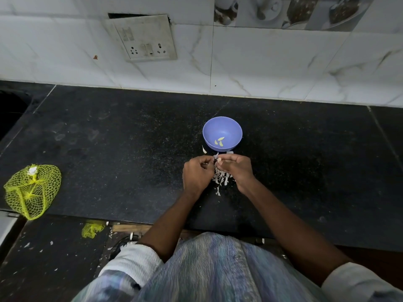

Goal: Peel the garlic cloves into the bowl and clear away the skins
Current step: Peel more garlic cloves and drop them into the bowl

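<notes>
A: Round blue plastic bowl [222, 133] upright on the black speckled stone counter [109, 138]; three pale peeled garlic cloves [219, 141] lying inside.

B: Just in front of that bowl?

A: Left hand [197, 174] and right hand [236, 168] close together, fingers curled, pinching one small garlic clove [217, 159] between fingertips, papery skin sticking up from it. Below the hands, a heap of white garlic skins [221, 178] on the counter. One loose pale piece [204, 150] just left of the bowl's base.

B: Far left of the bowl?

A: Yellow-green mesh net bag [32, 189] near the counter's front edge. Behind the bowl, white marbled tile wall with a grubby switch-and-socket plate [145, 38].
</notes>
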